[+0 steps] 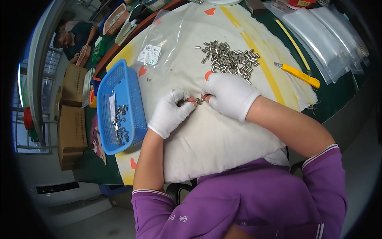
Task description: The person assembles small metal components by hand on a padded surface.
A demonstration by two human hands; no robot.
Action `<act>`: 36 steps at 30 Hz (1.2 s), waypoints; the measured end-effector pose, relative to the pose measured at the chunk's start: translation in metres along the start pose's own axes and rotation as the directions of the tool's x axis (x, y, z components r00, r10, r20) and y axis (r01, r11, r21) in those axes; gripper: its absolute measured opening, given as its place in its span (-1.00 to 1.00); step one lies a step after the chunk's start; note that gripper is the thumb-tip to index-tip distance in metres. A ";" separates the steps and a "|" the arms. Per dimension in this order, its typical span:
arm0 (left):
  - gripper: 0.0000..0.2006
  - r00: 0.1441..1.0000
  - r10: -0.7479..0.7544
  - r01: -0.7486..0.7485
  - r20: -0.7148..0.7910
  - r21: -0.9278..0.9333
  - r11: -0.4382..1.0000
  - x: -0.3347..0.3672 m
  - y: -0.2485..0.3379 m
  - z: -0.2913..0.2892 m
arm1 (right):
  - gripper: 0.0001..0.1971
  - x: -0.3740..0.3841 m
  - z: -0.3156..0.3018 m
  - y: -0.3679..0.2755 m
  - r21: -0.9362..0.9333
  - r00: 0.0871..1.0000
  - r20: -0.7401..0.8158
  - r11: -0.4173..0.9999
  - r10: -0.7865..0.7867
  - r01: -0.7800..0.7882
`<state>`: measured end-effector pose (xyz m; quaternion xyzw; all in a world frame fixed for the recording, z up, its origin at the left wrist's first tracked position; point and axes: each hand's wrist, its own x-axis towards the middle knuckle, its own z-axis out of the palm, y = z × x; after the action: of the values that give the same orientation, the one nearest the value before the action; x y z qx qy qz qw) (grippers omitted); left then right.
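Both my hands wear white gloves with bare fingertips and meet above the pale cloth (223, 135) near its front. My left hand (170, 111) pinches a small metal cylinder (198, 102). From the other side, my right hand (232, 95) pinches at the same small metal piece, or one touching it; the fingers hide which. Beyond my right hand lies a loose pile of short silvery metal cylinders (229, 59). Left of my left hand stands a blue plastic basket (137, 99) with small metal pieces (120, 125) and a paper slip inside.
A clear plastic bag (169, 40) with a white label lies behind my hands. On the right are a yellow utility knife (300, 75), a yellow strip (292, 44) and stacked clear bags (318, 40). Cardboard boxes (73, 127) stand at left; another person (77, 38) sits far left.
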<state>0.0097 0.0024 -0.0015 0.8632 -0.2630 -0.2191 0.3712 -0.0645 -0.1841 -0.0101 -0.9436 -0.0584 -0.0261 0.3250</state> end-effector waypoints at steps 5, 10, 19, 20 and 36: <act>-0.90 0.996 0.056 -0.062 -0.075 -0.078 0.995 -0.004 -0.005 -0.001 | -0.88 0.000 0.002 0.002 -0.008 1.000 -0.002 0.999 -0.032 0.031; -0.87 0.985 0.096 -0.127 -0.146 -0.218 0.968 -0.007 -0.001 0.000 | -0.89 -0.001 0.002 0.001 0.003 0.996 -0.021 0.997 -0.082 0.083; -0.82 0.940 0.233 -0.301 -0.250 -0.281 0.911 -0.008 -0.007 0.003 | -0.88 -0.001 0.007 0.004 0.090 0.964 -0.166 0.970 -0.209 0.226; -0.83 0.938 0.236 -0.305 -0.255 -0.277 0.911 -0.008 -0.007 0.003 | -0.87 0.000 0.008 0.004 0.081 0.965 -0.159 0.972 -0.207 0.222; -0.95 0.971 0.210 -0.198 -0.113 0.110 0.974 -0.008 -0.001 0.008 | -0.88 0.002 0.004 0.007 -0.125 0.964 -0.097 0.964 -0.247 0.234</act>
<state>-0.0003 0.0038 -0.0061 0.8605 -0.3373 -0.1127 0.3647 -0.0613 -0.1870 -0.0178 -0.9433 -0.1529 -0.1211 0.2686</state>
